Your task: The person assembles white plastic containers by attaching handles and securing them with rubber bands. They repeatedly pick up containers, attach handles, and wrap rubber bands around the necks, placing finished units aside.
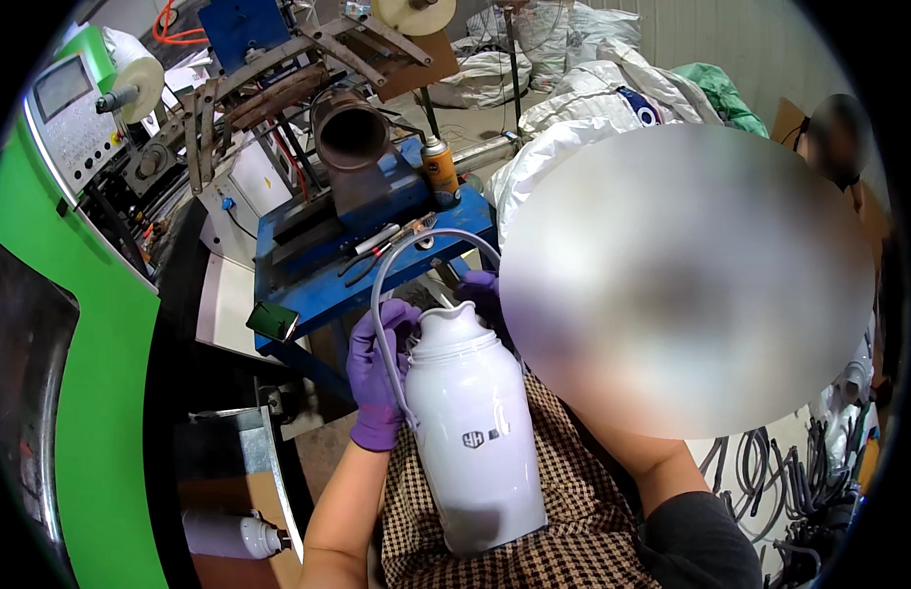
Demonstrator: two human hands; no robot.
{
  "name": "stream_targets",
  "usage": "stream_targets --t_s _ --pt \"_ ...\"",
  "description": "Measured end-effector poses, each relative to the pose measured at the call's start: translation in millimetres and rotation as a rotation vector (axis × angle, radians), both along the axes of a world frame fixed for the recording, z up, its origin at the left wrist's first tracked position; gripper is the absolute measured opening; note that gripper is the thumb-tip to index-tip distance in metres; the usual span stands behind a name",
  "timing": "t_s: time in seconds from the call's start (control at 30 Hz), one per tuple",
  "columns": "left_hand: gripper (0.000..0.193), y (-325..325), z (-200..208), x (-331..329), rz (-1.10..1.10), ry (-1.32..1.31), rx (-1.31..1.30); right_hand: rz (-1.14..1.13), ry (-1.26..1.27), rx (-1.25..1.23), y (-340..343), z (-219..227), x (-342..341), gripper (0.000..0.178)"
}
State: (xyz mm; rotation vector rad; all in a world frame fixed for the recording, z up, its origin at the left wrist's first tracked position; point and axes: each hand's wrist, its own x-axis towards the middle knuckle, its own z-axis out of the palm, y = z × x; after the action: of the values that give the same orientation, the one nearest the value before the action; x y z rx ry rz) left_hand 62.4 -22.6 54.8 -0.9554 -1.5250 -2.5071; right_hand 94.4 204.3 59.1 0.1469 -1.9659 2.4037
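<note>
Far left stands a green machine (102,393) with a grey control panel (68,118), and low beside it another white jug (230,535) lies on its side in a metal bin (264,471). A phone (272,320) sits on the edge of the blue workbench (377,255), which carries pliers (377,257), a spray can (440,167) and a rusty pipe (349,128).

In the middle, the person holds a white plastic jug (470,432) upright on a checked apron (563,510) over the lap. The left hand (377,378), in a purple glove, is wrapped around the jug's shoulder, fingers curled up toward the neck. A grey hose (396,265) arches from the jug's left side up and over toward the mouth. The right hand (483,294), also gloved, sits just behind the spout near the hose's far end; much of it is hidden, so I cannot tell whether it pinches the hose or only touches it.

It looks like the hose is being fitted at the jug's mouth. Seating it would call for a steady left grip and a firm push from the right.

To the right lie white sacks (593,88) and, lower, dark hoses (799,481).
</note>
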Motion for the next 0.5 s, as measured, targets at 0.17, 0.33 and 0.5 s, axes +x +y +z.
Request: stream_targets --t_s 0.17,0.33,0.5 --pt "0.103 -4.2 1.4 -0.3 -0.391 -0.458 0.604 0.048 0.415 -0.041 -4.6 -27.6 -1.4 0.033" --pt "0.037 -6.0 12.5 10.8 -0.223 -0.366 0.052 0.127 0.308 -0.511 -10.8 -38.5 6.3 0.043" --pt "0.017 -8.9 37.0 14.6 -0.305 -0.564 0.232 0.276 0.105 -0.840 -11.0 -33.6 9.4 0.072"
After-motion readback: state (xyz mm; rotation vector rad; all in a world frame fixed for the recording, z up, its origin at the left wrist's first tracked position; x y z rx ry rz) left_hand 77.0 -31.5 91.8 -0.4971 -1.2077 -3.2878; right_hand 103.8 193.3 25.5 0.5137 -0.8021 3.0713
